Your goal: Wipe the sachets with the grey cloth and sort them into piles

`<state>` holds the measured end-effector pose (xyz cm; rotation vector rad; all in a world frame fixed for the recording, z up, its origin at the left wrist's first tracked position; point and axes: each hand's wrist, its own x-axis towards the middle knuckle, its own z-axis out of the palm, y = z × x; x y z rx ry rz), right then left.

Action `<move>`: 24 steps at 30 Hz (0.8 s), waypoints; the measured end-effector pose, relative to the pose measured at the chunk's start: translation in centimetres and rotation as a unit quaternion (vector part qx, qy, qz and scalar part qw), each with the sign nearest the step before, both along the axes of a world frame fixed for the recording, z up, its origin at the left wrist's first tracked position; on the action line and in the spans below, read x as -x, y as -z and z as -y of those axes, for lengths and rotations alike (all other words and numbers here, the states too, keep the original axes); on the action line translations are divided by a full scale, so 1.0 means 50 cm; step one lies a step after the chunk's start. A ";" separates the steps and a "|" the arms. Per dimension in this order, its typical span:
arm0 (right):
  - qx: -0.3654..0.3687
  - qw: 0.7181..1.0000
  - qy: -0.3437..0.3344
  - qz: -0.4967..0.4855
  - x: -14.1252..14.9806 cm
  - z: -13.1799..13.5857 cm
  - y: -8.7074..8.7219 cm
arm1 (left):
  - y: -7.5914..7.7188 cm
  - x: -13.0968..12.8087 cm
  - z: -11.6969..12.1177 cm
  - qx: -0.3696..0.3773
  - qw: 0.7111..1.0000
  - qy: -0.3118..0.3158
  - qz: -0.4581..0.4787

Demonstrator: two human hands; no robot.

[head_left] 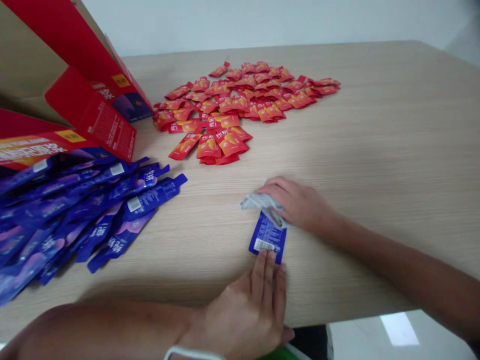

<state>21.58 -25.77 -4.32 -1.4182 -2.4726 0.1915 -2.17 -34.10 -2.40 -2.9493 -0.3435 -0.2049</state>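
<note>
A blue printed pouch (269, 235) with a white barcode lies flat on the table in front of me. My left hand (255, 300) rests its outstretched fingertips on the pouch's near end, at the barcode. At the far end, my right hand (298, 202) is closed around a crumpled grey-white cloth (258, 201). This cloth touches the pouch and covers its top part. A white band circles my left wrist.
Blue spouted pouches (123, 197) lie heaped at the left. Behind them stands an open red cardboard box (108, 120). Several small red-orange sachets (228, 142) are spread in a pile farther back on the light wood table (375, 150). The table's near edge runs below my hands.
</note>
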 end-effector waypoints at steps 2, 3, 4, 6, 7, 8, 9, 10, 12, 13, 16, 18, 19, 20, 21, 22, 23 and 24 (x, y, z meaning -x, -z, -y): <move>-0.013 0.997 0.075 0.016 -0.039 -0.034 -0.005 | -0.001 0.003 -0.004 0.003 1.000 0.002 0.001; -0.025 0.994 0.103 0.015 -0.055 -0.044 -0.008 | -0.002 0.004 -0.007 0.009 1.000 0.001 0.007; -0.040 0.991 0.124 0.008 -0.067 -0.050 -0.010 | -0.002 0.004 -0.013 0.016 1.000 -0.001 0.018; -0.072 0.986 0.150 -0.017 -0.085 -0.054 -0.011 | -0.003 0.002 -0.030 0.043 0.998 0.005 0.048; -0.088 0.983 0.159 -0.031 -0.090 -0.054 -0.009 | -0.003 -0.001 -0.040 0.062 0.996 0.011 0.061; -0.102 0.980 0.164 -0.046 -0.095 -0.054 -0.005 | -0.004 -0.004 -0.052 0.081 0.994 0.013 0.071; -0.114 0.977 0.169 -0.061 -0.101 -0.056 0.001 | -0.004 -0.008 -0.064 0.095 0.992 0.010 0.080; -0.125 0.974 0.175 -0.076 -0.106 -0.059 0.009 | -0.003 -0.011 -0.074 0.103 0.991 -0.001 0.086; -0.138 0.968 0.185 -0.102 -0.117 -0.068 0.024 | 0.000 -0.015 -0.090 0.104 0.990 -0.043 0.088; -0.141 0.966 0.188 -0.110 -0.122 -0.073 0.031 | 0.002 -0.016 -0.095 0.102 0.989 -0.063 0.084; -0.127 0.965 0.195 -0.119 -0.132 -0.085 0.041 | 0.012 -0.017 -0.099 0.112 0.987 -0.095 0.063; -0.105 0.966 0.203 -0.122 -0.135 -0.087 0.041 | 0.015 -0.018 -0.100 0.117 0.987 -0.102 0.046; -0.093 0.966 0.207 -0.124 -0.136 -0.088 0.039 | 0.014 -0.018 -0.100 0.118 0.986 -0.109 0.033; -0.080 0.966 0.211 -0.126 -0.136 -0.088 0.038 | 0.010 -0.018 -0.101 0.116 0.986 -0.116 0.018; -0.070 0.965 0.217 -0.129 -0.138 -0.088 0.037 | 0.005 -0.017 -0.101 0.112 0.986 -0.123 0.003; -0.062 0.963 0.225 -0.133 -0.139 -0.089 0.037 | 0.000 -0.016 -0.101 0.104 0.986 -0.131 -0.011; -0.051 0.962 0.232 -0.134 -0.141 -0.090 0.038 | -0.007 -0.014 -0.101 0.090 0.986 -0.136 -0.023; -0.040 0.961 0.238 -0.134 -0.144 -0.092 0.040 | -0.013 -0.012 -0.100 0.069 0.988 -0.136 -0.032</move>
